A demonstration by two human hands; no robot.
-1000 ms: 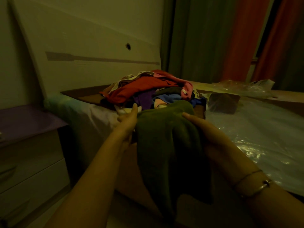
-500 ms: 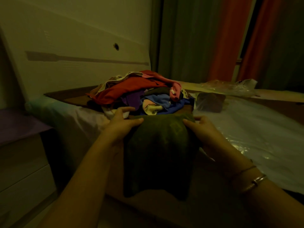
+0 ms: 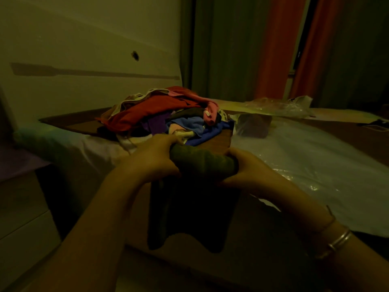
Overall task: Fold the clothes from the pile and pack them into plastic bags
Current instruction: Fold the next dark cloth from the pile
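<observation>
A: Where's the garment?
B: The dark green garment [image 3: 202, 163] is up in front of the person, near the middle, its top edge bunched between both hands and the rest hanging down

A: And the grip?
B: The left hand [image 3: 151, 159] has fingers curled round the left end; the right hand [image 3: 250, 167] clamps the right end

A: The pile?
B: The pile of clothes [image 3: 166, 116] lies just beyond, with plastic bags [image 3: 282, 106] far right

Clothes pile [image 3: 168, 121] left of plastic bags [image 3: 282, 105]
</observation>
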